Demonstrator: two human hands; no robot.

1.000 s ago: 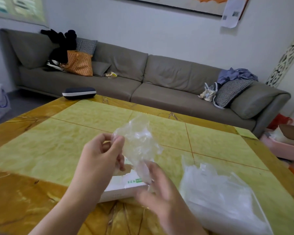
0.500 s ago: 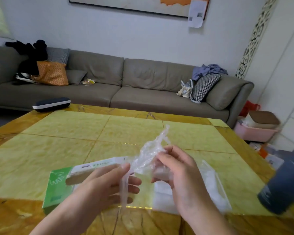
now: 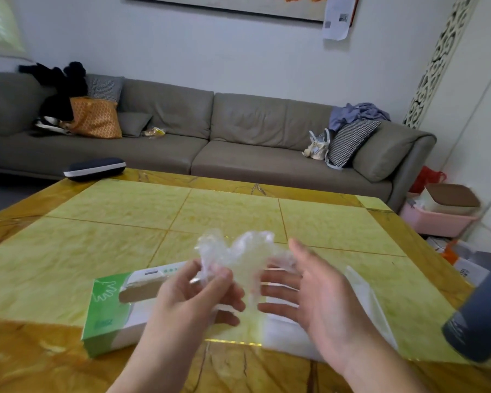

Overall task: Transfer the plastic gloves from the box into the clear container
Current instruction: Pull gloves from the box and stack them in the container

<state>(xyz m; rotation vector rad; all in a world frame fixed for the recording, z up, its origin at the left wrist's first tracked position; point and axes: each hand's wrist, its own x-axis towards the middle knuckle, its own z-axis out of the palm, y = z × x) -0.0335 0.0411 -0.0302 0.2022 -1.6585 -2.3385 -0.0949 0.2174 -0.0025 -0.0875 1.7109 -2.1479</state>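
A crumpled plastic glove held up over the desk.

The left hand pinches the glove at its fingertips; the right hand is spread open just beside it. Below them lie the green-and-white box and the clear container, side by side.

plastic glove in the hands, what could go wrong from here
The crumpled plastic glove is pinched only by the left hand; the right hand is open beside it, so the light film could slip or drift and miss the clear container. The dark bottle stands near the right arm at the table edge, and a sweep of the arm might knock it.
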